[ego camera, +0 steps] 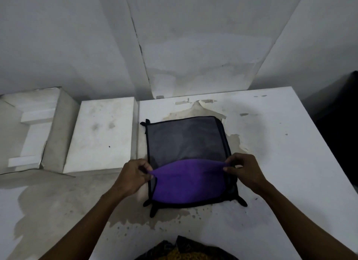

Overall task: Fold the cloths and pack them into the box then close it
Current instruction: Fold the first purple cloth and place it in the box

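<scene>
A flat black fabric box with a grey mesh panel [184,137] lies on the white table [280,153]. A purple cloth [188,182] covers its near half. My left hand [133,175] pinches the cloth's far left corner. My right hand [245,171] pinches the far right corner. The cloth's far edge is stretched between both hands and lifted slightly above the mesh.
A white block [102,135] stands left of the table. Further left is an open white carton [33,128] holding white slabs. A patterned dark and yellow fabric [184,250] shows at the bottom edge. A wall rises behind the table. Stains mark the tabletop.
</scene>
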Demonstrator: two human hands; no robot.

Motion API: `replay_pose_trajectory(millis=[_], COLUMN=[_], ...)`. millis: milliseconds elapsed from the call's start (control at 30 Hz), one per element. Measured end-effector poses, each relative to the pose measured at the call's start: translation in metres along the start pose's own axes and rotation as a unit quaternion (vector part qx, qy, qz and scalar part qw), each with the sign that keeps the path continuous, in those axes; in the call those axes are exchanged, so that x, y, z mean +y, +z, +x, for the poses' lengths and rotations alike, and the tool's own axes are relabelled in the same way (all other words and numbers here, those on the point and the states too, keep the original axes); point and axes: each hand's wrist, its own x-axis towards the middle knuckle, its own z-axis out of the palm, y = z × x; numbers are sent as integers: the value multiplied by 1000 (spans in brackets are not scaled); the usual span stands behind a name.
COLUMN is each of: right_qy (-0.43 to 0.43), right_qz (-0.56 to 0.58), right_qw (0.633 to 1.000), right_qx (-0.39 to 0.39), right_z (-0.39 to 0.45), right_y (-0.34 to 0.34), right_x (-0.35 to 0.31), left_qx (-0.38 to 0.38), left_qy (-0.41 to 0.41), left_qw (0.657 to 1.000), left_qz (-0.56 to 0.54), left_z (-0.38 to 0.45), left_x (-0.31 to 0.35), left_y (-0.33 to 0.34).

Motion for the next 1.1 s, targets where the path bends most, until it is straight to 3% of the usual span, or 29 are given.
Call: replay_pose_trajectory(millis=[200, 667, 833, 967, 1100], right_qy=[-64, -107, -83, -154, -238], right_qz=[-23, -202, -218, -267, -315], right_qw=[998, 973, 971, 949, 918], right_qx=[5, 3, 46, 66, -35], right_z=[-34, -67, -70, -66, -61], right_y=[-4, 17, 20, 43, 74], right_x=[21, 48, 35, 13, 6], left_qx=[8, -17, 34, 92, -14], left_qy=[52, 124, 138, 184, 271], left_qw=[998, 978, 975, 958, 932], left_qz=[24, 169, 169, 198, 239], left_z=[-40, -62, -60, -57, -49], left_x=[-12, -58, -49, -14, 3], left_y=[11, 45, 42, 53, 82])
